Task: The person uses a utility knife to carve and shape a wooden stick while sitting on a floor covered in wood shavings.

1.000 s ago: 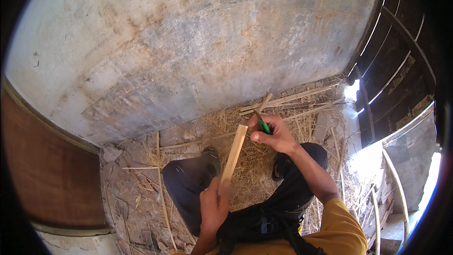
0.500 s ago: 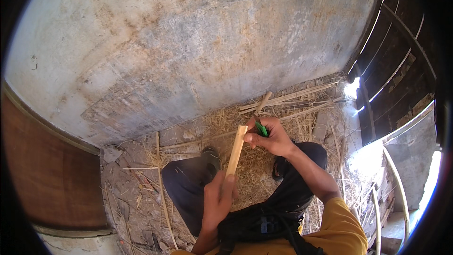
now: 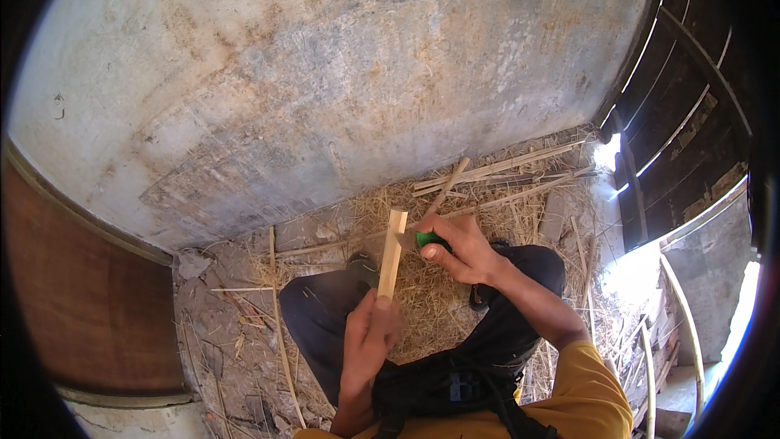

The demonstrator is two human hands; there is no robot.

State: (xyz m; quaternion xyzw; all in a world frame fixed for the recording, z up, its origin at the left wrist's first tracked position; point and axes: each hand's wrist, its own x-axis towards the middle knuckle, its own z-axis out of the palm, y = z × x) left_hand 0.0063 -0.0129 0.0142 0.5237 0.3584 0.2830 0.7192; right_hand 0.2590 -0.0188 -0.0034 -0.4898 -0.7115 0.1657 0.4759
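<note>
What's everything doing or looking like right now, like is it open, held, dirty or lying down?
Left grip: closed on the wooden strip's lower end.
Right grip: closed on the green-handled knife.
Wooden strip: held, leaning slightly right at its top.
Green-handled knife: held, blade beside the strip.
Straw: scattered.
Wall: stained.

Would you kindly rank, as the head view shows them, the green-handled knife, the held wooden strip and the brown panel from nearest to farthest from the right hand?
From the right hand:
1. The green-handled knife, in its grip.
2. The wooden strip, just to its left, held by the left hand.
3. The brown panel, at the picture's far left.
</note>
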